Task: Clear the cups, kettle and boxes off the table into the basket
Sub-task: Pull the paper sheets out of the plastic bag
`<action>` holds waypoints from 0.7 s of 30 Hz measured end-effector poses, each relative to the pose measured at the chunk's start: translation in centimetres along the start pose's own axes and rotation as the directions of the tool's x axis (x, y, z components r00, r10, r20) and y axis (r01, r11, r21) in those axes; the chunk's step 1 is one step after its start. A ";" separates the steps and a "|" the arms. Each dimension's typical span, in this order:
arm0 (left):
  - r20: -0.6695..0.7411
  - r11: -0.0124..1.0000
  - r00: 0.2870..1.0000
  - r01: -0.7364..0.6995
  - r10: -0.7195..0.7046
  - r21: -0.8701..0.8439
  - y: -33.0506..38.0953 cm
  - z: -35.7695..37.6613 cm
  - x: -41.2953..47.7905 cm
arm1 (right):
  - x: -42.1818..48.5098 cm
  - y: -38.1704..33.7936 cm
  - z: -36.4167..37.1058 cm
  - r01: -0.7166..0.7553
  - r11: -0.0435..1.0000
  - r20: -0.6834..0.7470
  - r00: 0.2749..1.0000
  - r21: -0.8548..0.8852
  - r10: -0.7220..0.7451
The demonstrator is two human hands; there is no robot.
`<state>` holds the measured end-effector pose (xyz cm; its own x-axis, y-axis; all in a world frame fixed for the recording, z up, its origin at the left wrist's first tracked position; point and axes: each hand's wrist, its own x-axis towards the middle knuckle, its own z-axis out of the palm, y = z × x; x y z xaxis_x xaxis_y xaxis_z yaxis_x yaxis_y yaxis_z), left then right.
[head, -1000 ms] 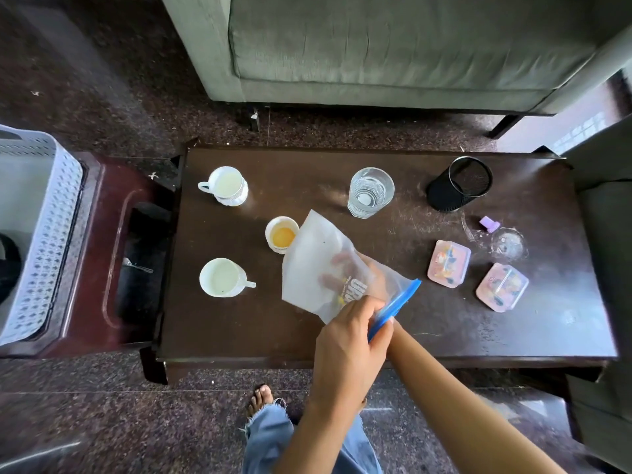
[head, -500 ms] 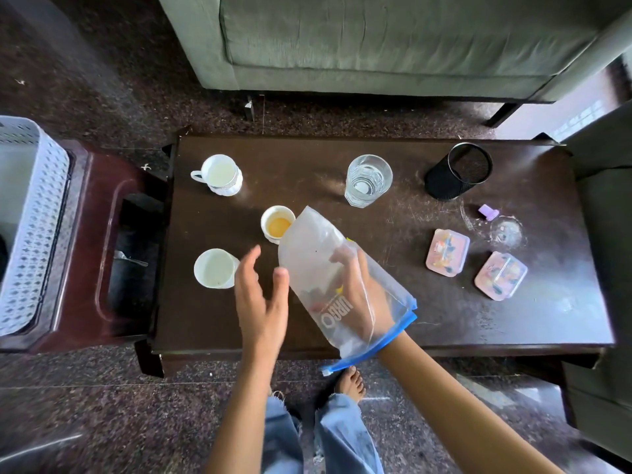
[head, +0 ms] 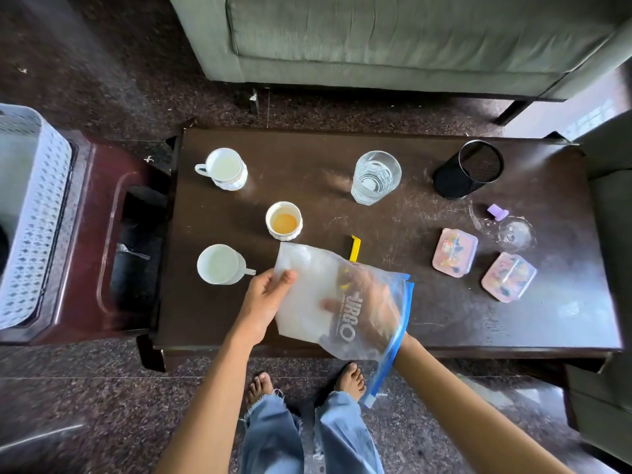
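Head camera looks straight down on a dark wooden tabletop with a person standing at its near edge, bare feet and frayed jeans showing below. Both hands are busy with a clear plastic zip bag that has a blue seal strip along its open end: the left hand pinches the bag's left edge between thumb and fingers, while the right hand is pushed inside the bag, seen through the plastic with fingers spread, wrist at the blue opening. The bag hangs over the near middle of the tabletop. Just past it lies a small yellow clip. On the left part of the tabletop stand three white cups: one with a handle at the far left, a smaller one holding amber liquid nearer the centre, and a third with its handle pointing right, just beside the left hand. A glass of water stands toward the far side, and a black mesh cup lies tilted at the far right. Two pink lidded boxes sit side by side on the right, near a clear glass lid and a small purple piece. The white perforated basket rests on a reddish stool left of the tabletop, well apart from the cups. A grey sofa stands beyond.
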<state>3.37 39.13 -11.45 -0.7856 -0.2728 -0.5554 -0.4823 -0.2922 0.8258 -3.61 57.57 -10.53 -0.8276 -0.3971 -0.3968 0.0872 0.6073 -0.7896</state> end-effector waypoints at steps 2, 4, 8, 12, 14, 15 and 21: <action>-0.003 0.999 0.999 0.034 -0.034 -0.020 -0.5 0.0 0.1 | 0.3 -0.5 0.0 -0.114 0.978 0.134 0.987 0.172 0.092; 0.009 0.999 0.999 0.044 -0.044 0.002 -0.8 0.1 0.2 | 0.4 -1.2 -0.1 -0.287 0.845 0.260 0.948 0.451 0.184; 0.046 0.997 0.996 0.070 -0.072 0.034 -1.2 0.7 0.9 | 1.5 -1.3 0.1 -0.310 0.809 0.298 0.938 0.500 0.175; 0.043 0.995 0.995 0.087 -0.089 0.041 -1.4 1.5 1.5 | 2.6 -1.4 -0.1 -0.342 0.763 0.260 0.937 0.548 0.234; 0.027 0.995 0.995 0.093 -0.095 0.047 -1.5 1.9 1.7 | 3.1 -1.2 -0.1 -0.337 0.826 0.277 0.933 0.452 0.229; 0.007 0.994 0.995 0.101 -0.102 0.045 -1.9 2.0 1.9 | 3.2 -1.1 -0.1 -0.360 0.829 0.288 0.924 0.428 0.252; -0.217 0.990 0.966 0.137 -0.141 -0.032 -2.5 2.6 2.2 | 3.4 0.2 -1.5 -0.366 0.831 0.281 0.923 0.420 0.264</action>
<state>1.84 41.68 -14.51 -0.6068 -0.4208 -0.6743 -0.5729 -0.3564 0.7381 -7.24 57.34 -11.38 -0.5847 -0.3994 -0.7061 0.6078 0.3608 -0.7074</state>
